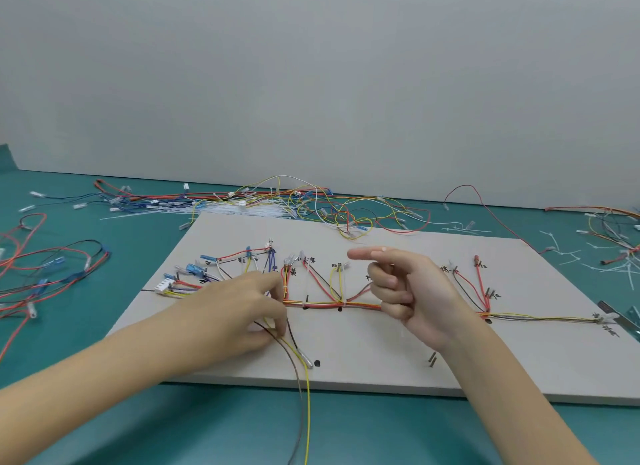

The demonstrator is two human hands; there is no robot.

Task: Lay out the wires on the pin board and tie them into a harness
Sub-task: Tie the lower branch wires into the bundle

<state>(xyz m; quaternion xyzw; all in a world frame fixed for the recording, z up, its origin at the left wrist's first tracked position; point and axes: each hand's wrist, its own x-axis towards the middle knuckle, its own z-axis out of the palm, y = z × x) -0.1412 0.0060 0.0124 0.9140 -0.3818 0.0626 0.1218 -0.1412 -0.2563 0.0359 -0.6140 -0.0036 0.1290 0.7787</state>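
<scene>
Two hands, left (242, 308) and right (408, 291), work mid-board (346, 367), clear of its edges.

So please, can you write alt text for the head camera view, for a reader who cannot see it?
A person's left hand pinches yellow and brown wires on a pale pin board, while the right hand is raised over the bundled harness, index finger extended. Loose wires lie on the green table behind.

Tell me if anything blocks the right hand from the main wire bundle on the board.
Nothing visible does. The right hand is raised over the board, with its lower curled fingers right at the bundle. The left hand pinches loose wires further along, away from that spot.
</scene>
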